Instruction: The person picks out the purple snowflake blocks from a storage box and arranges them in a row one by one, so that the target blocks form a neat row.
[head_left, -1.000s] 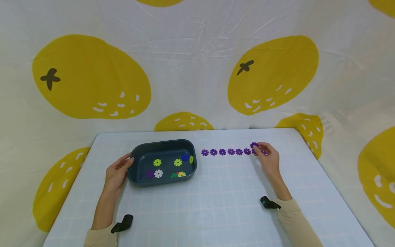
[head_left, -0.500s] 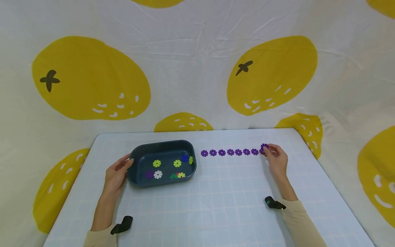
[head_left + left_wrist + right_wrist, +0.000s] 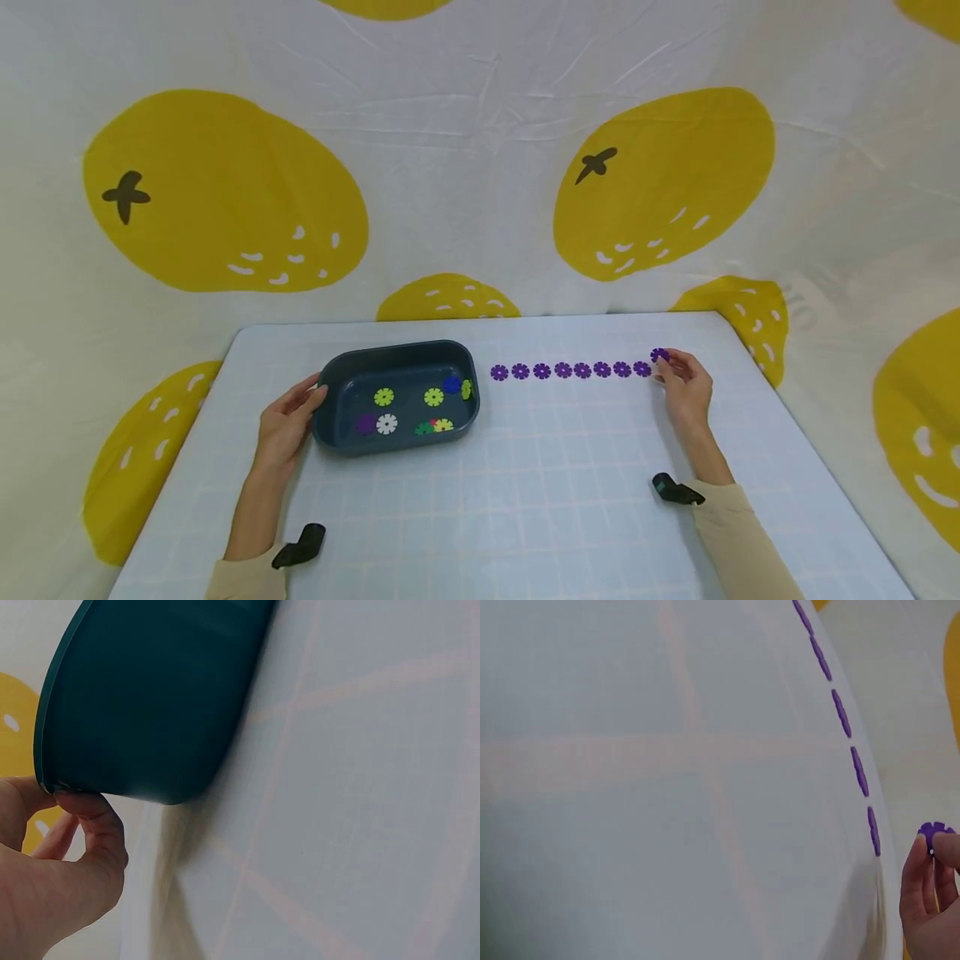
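My left hand point(image 3: 283, 423) grips the left end of a dark teal tray point(image 3: 405, 367), thumb on the rim; the left wrist view shows the thumb and fingers pinching the rim point(image 3: 56, 787). Flower-shaped plastic discs lie in the tray, among them a white disc point(image 3: 386, 424), a purple disc point(image 3: 365, 425) and a blue disc point(image 3: 452, 384). To the right of the tray runs a straight row of purple notched discs point(image 3: 562, 370). Past the row's right end, my right hand point(image 3: 688, 390) pinches another purple disc point(image 3: 659, 355) between thumb and fingers, held above the table.
The white table point(image 3: 487, 517) has a faint grid and reaches back to a curtain point(image 3: 465, 167) with big yellow fruit prints. Each wrist carries a small black camera, the left camera point(image 3: 302, 545) and the right camera point(image 3: 677, 489).
My right hand has moved rightward along the row with a purple disc in its fingers; more discs at the row's right end now show uncovered. The left hand and tray stay put.
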{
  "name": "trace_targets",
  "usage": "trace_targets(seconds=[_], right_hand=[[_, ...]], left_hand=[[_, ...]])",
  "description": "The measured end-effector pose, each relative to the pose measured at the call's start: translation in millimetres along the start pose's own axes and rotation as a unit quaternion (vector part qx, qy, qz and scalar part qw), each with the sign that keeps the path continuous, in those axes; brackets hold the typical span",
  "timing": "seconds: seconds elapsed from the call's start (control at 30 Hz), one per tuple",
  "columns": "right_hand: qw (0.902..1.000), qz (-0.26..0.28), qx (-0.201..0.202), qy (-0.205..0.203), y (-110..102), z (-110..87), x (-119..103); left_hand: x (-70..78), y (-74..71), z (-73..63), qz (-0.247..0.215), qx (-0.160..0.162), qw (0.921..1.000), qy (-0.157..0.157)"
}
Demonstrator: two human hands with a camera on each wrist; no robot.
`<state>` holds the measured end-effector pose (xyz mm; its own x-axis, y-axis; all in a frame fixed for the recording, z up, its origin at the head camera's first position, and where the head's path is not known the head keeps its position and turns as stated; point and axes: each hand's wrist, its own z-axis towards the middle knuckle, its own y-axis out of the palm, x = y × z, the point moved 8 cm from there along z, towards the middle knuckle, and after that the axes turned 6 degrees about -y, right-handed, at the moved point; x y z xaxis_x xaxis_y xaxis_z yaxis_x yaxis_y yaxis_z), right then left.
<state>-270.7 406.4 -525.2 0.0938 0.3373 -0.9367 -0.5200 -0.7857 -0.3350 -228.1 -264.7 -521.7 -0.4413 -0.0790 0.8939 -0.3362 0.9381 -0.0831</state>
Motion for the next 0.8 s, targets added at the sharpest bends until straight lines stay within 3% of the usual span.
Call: trace_targets(seconds=[0.5,0.8], right_hand=[[0.9971,-0.056,0.004,0.052,-10,14.6,21],[0.9958,-0.082,-0.019,0.036,-7,15.0,20]], left_hand=[[2.8,2.9,-1.6,0.004,-0.006,0.9999,0.007],[1.3,0.5,-0.6,0.013,-0.001,0.9999,0.004]])
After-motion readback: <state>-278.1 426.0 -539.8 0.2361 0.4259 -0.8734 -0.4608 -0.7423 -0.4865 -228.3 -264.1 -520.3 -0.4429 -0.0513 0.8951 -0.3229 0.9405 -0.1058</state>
